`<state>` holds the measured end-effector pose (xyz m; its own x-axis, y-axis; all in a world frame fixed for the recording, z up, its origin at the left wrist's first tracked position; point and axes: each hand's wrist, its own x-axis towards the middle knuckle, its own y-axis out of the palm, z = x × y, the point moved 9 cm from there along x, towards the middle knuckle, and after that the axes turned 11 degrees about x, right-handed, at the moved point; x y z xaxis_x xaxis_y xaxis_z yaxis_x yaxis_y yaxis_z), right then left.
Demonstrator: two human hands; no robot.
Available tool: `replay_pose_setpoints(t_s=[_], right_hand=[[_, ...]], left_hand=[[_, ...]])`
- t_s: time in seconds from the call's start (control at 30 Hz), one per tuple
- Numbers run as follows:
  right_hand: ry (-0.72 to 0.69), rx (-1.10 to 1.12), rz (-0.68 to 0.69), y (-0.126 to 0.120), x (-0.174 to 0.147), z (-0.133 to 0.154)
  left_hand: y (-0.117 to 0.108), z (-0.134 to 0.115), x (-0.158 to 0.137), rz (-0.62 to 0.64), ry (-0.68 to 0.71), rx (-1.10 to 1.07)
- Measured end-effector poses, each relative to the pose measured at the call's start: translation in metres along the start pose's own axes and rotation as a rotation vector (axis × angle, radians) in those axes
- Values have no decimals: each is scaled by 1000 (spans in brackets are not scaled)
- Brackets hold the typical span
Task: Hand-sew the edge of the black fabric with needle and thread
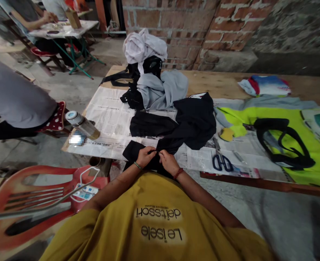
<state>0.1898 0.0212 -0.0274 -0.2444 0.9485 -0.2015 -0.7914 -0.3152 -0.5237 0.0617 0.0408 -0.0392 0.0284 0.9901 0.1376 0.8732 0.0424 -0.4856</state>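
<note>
A black garment [195,121] lies spread on the newspaper-covered table, with two long parts reaching left. At the table's front edge, my left hand [146,157] pinches the garment's edge between thumb and fingers. Right beside it, my right hand [168,162] is closed on the same edge, the fingertips of both hands nearly touching. Whether a needle or thread is between them is too small to tell. To the right of my hands, dark-handled scissors [222,162] rest on the newspaper.
A bottle [83,125] stands at the table's left corner. Behind the garment are grey cloth [162,88] and a white bundle [143,47]. Yellow-green clothing [269,116] with a black strap [298,145] covers the right. A red chair [40,170] is at left; another person [15,94] sits beyond.
</note>
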Motion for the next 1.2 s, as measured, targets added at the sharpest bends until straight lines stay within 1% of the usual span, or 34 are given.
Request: replay_pose_setpoints(t_s=[0.27, 0.43, 0.7, 0.87, 1.1, 1.2], right_hand=[[7, -36, 2, 1, -2, 0], [24, -9, 15, 2, -2, -1], [0, -21, -2, -1, -4, 3], [14, -21, -7, -1, -3, 2], [3, -92, 20, 3, 0, 5], [-11, -145, -3, 4, -1, 7]], left_hand=[[0, 0, -1, -10, 25, 3], [-1, -2, -1, -7, 38, 4], [-2, 1, 0, -16, 9, 2], [-3, 0, -1, -3, 0, 1], [-2, -1, -1, -1, 25, -7], [-1, 0, -1, 0, 41, -18]])
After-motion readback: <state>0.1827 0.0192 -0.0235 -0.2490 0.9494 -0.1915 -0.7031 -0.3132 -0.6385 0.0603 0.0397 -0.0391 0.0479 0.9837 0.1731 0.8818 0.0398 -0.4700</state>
